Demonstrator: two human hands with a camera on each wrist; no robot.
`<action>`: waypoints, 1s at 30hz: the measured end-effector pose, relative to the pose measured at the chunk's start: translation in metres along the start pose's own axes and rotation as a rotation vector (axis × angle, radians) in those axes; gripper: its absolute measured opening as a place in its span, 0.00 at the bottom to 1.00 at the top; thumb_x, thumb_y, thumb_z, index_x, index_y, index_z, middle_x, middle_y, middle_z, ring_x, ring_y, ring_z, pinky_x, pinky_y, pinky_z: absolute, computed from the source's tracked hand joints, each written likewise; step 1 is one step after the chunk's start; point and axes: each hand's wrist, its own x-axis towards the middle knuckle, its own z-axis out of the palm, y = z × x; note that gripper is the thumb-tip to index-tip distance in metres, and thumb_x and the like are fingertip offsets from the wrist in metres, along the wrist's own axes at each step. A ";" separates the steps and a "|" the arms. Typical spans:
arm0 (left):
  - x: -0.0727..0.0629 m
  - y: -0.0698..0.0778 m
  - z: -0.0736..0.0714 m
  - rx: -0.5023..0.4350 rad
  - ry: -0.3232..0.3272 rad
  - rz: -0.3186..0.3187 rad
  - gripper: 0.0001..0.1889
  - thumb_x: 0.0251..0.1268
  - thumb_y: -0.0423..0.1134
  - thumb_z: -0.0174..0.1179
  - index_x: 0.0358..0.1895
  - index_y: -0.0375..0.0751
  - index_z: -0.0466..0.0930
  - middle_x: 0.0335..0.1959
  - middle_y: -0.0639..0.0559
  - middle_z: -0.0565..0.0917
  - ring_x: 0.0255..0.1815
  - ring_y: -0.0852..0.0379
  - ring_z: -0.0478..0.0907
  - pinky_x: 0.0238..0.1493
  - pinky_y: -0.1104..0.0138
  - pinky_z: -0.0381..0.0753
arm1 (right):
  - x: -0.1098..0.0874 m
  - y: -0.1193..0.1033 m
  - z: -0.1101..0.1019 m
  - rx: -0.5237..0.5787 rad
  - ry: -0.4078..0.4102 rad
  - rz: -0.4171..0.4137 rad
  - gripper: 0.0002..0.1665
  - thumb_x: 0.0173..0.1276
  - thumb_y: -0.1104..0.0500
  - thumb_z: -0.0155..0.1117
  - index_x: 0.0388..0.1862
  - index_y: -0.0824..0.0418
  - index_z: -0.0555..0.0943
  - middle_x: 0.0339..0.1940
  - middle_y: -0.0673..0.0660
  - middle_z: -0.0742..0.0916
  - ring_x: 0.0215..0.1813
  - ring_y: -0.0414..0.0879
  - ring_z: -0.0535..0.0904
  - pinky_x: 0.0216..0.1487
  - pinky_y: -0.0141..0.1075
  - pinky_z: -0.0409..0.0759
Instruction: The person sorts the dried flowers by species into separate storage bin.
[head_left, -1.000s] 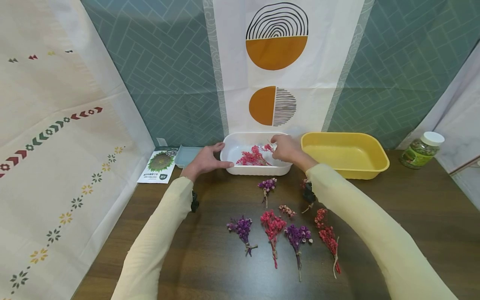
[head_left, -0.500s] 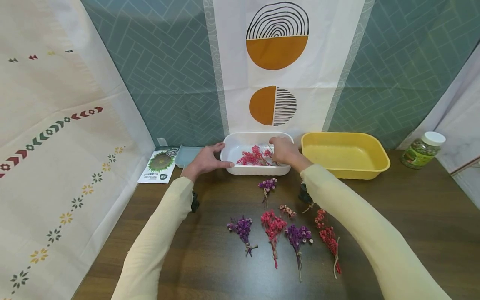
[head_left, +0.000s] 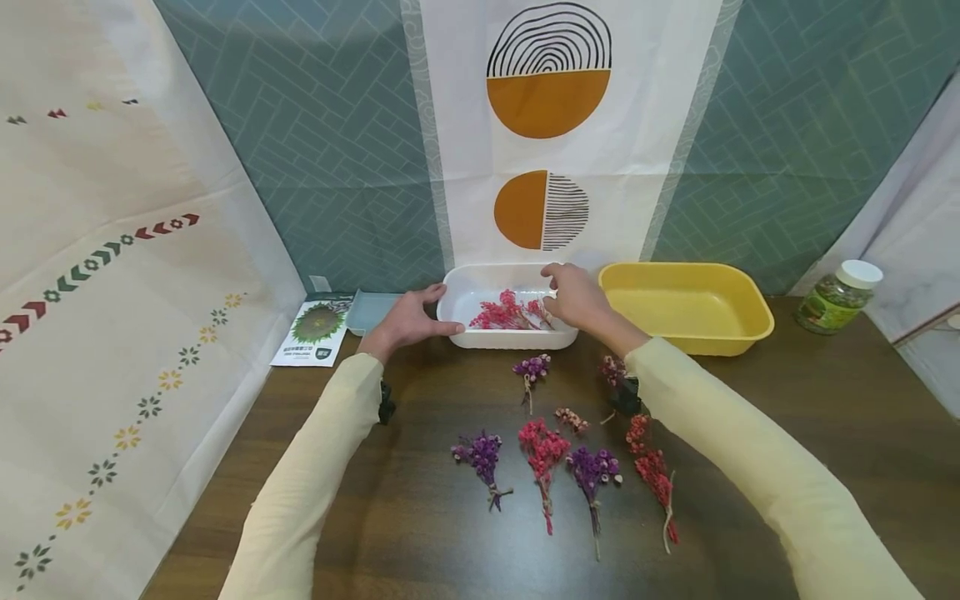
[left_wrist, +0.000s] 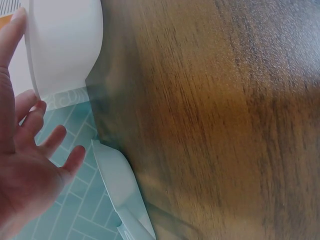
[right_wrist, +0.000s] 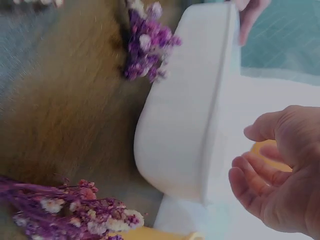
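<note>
A white plastic basin (head_left: 517,340) stands at the back of the table, holding red dried-flower bunches (head_left: 498,312). My left hand (head_left: 407,320) touches its left end, thumb at the front rim and fingers spread along the side; the left wrist view shows the fingers extended against the basin wall (left_wrist: 65,45). Over the basin's right end is my right hand (head_left: 577,298), beside a red sprig (head_left: 536,313) lying inside. In the right wrist view that hand (right_wrist: 285,170) has loosely bent fingers with nothing between them.
Purple bunches (head_left: 483,457) and red bunches (head_left: 543,450) lie on the wooden table (head_left: 405,533). A yellow basin (head_left: 690,342) stands right, then a jar (head_left: 836,298) with a white lid. A light-blue tray (head_left: 367,310) and a sunflower packet (head_left: 311,333) are left.
My right hand lowered the red sprig into the white basin, let go of it, and has drawn slightly up and right with fingers parted. The left hand keeps its place on the basin.
</note>
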 end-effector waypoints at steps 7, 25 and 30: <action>-0.001 0.000 -0.001 0.000 -0.006 -0.007 0.53 0.51 0.61 0.73 0.78 0.44 0.58 0.79 0.47 0.57 0.78 0.44 0.53 0.70 0.46 0.62 | -0.036 -0.004 -0.008 0.128 0.082 -0.049 0.27 0.64 0.63 0.65 0.61 0.72 0.76 0.38 0.63 0.87 0.37 0.55 0.82 0.39 0.47 0.79; -0.002 0.002 -0.003 0.008 -0.005 0.012 0.53 0.52 0.60 0.74 0.78 0.42 0.57 0.79 0.46 0.56 0.78 0.44 0.53 0.71 0.48 0.60 | -0.158 -0.022 -0.002 0.425 -0.051 -0.005 0.26 0.66 0.64 0.69 0.61 0.70 0.75 0.27 0.51 0.86 0.20 0.44 0.77 0.21 0.37 0.77; -0.002 0.002 -0.003 -0.003 -0.013 0.014 0.53 0.52 0.61 0.73 0.78 0.43 0.57 0.79 0.46 0.56 0.78 0.44 0.52 0.71 0.47 0.60 | -0.178 -0.029 0.006 0.432 -0.046 -0.002 0.26 0.65 0.64 0.70 0.61 0.69 0.76 0.26 0.48 0.85 0.20 0.42 0.76 0.20 0.35 0.74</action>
